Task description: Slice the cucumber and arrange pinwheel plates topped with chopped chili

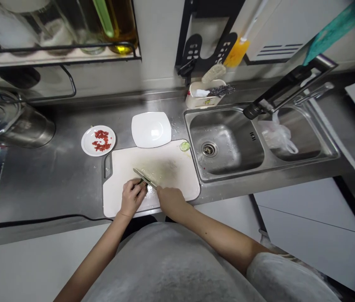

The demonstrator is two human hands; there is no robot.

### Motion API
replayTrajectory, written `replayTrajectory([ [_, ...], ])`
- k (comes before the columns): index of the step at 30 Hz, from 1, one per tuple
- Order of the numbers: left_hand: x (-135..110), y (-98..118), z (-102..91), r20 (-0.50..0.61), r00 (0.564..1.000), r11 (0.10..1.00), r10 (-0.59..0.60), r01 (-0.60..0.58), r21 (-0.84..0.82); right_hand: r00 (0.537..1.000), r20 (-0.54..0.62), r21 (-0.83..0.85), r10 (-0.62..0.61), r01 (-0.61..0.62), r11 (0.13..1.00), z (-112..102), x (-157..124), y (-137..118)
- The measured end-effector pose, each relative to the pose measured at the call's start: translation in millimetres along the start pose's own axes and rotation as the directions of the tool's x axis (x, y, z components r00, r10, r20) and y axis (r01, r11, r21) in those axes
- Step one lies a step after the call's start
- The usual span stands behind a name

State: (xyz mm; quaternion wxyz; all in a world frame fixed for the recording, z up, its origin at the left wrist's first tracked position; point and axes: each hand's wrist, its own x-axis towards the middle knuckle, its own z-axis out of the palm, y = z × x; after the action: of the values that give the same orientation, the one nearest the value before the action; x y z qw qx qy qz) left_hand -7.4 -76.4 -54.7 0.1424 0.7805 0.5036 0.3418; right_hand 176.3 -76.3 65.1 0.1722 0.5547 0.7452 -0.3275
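Observation:
My right hand (171,202) is closed round the handle of a kitchen knife (143,175), its blade slanting up and to the left over the white cutting board (119,167). Beside the blade, the bent fingers of my left hand (132,195) press a small dark-green piece of what looks like cucumber (141,181) against the board. Most of that piece is hidden by fingers and knife. Wet spots and pale bits lie around the blade. At the board's far right corner rests a pale-green cucumber end (184,146).
Behind the board stand a white square plate (151,129) and a small round plate (86,142) with chopped red pieces (102,140). To the right is a double sink (227,142) with a faucet (284,92) and a plastic bag (279,133). A metal pot (29,126) stands left.

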Motion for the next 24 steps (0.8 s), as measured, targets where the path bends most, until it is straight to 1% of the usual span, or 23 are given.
replayTrajectory([
  [5, -0.6, -1.5, 0.2, 0.011, 1.0, 1.0, -0.006, 0.006, -0.001, 1.0, -0.006, -0.005, -0.003, 0.003, 1.0, 2.0, 6.4, 2.5],
  [8, -0.8, -1.9, 0.1, 0.011, 1.0, 1.0, -0.014, 0.014, -0.006, 1.0, 0.011, -0.003, -0.006, 0.006, 1.0, 1.6, 7.8, 5.8],
  [12, -0.9, -1.5, 0.1, 0.019, 1.0, 1.0, -0.014, 0.015, -0.01, 0.999, 0.038, 0.001, 0.0, 0.0, 1.0, 1.1, 4.7, 10.2],
  [16, -0.6, -0.5, -0.2, 0.019, 1.0, 1.0, -0.017, 0.017, -0.01, 0.999, 0.041, -0.016, -0.011, 0.011, 1.0, 0.8, 0.9, 13.1],
  [21, 1.0, 0.3, -0.8, 0.013, 1.0, 1.0, -0.021, 0.021, -0.011, 0.997, 0.066, -0.018, -0.03, 0.031, 0.999, -2.0, 2.8, 13.4],
  [24, 2.0, 0.1, -0.9, 0.001, 1.0, 1.0, -0.012, 0.012, -0.013, 0.998, 0.062, -0.016, -0.03, 0.031, 0.999, -2.6, 8.2, 11.7],
])
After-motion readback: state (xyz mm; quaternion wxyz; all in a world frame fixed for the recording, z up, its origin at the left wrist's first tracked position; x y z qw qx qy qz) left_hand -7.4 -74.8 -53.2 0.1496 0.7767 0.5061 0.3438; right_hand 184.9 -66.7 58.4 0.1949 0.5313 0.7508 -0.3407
